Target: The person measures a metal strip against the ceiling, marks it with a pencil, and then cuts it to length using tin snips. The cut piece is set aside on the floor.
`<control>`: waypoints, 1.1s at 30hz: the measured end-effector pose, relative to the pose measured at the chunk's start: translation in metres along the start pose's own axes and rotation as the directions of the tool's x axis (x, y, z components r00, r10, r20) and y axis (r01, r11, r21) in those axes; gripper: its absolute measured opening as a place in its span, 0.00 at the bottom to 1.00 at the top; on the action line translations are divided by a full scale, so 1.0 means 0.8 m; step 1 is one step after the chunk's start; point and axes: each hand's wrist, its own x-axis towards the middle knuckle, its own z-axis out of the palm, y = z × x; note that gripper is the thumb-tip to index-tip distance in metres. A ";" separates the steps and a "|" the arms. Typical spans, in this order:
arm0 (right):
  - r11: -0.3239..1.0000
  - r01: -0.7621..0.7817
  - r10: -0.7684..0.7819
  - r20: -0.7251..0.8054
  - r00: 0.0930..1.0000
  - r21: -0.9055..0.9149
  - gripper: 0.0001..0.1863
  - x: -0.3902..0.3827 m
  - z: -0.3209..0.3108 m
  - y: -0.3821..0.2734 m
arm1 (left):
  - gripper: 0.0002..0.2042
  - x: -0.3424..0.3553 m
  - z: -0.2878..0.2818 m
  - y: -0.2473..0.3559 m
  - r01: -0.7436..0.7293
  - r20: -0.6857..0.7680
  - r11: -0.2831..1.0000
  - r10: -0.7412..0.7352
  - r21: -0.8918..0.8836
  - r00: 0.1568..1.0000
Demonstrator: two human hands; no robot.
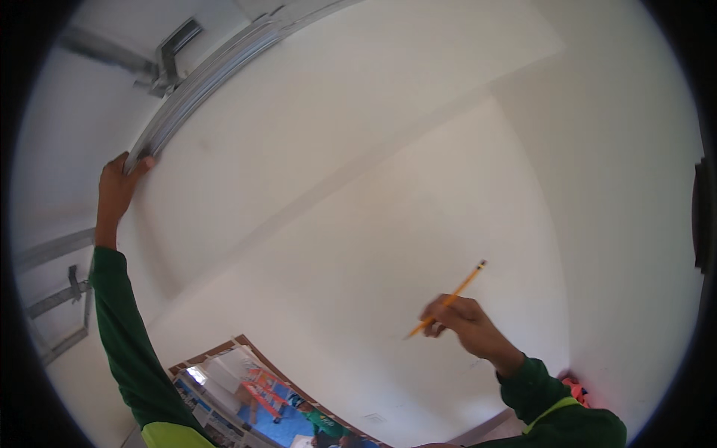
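Note:
High on the left, my left hand (pixel 119 183) is closed around the end of a long, grooved metal profile (pixel 216 78), its thumb on the near side. The profile runs up and away along the top of the white wall (pixel 336 224). My right hand (pixel 467 322), lower right, grips a yellow pencil (pixel 467 282) between thumb and fingers. The pencil is tilted, with its eraser end up to the right and its point down to the left. Whether the point touches the wall I cannot tell.
Metal framing with a bent bracket (pixel 173 56) is at the upper left, and more framing (pixel 56 299) below it. A brown-framed opening or mirror (pixel 250 355) at the bottom shows an orange ladder (pixel 265 392), a blue floor and a person in green (pixel 325 425).

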 end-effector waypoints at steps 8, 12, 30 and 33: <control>0.950 -0.220 0.272 -0.236 0.933 0.223 0.19 -0.063 -0.088 0.107 | 0.31 -0.007 -0.011 -0.005 -0.014 0.011 0.983 0.016 -0.184 1.000; 0.937 -0.250 0.299 -0.191 0.935 0.242 0.20 -0.050 -0.092 0.131 | 0.28 -0.025 -0.029 0.013 0.044 -0.050 0.995 -0.039 0.090 0.998; 0.878 -0.368 0.329 0.171 0.929 0.308 0.22 0.015 -0.017 0.159 | 0.17 -0.209 -0.104 0.034 0.487 0.470 0.866 -0.385 -0.112 0.794; 0.868 -0.414 0.361 0.225 0.905 0.275 0.22 0.018 0.005 0.164 | 0.16 -0.259 -0.105 0.036 0.609 0.513 0.777 -0.463 -0.158 0.723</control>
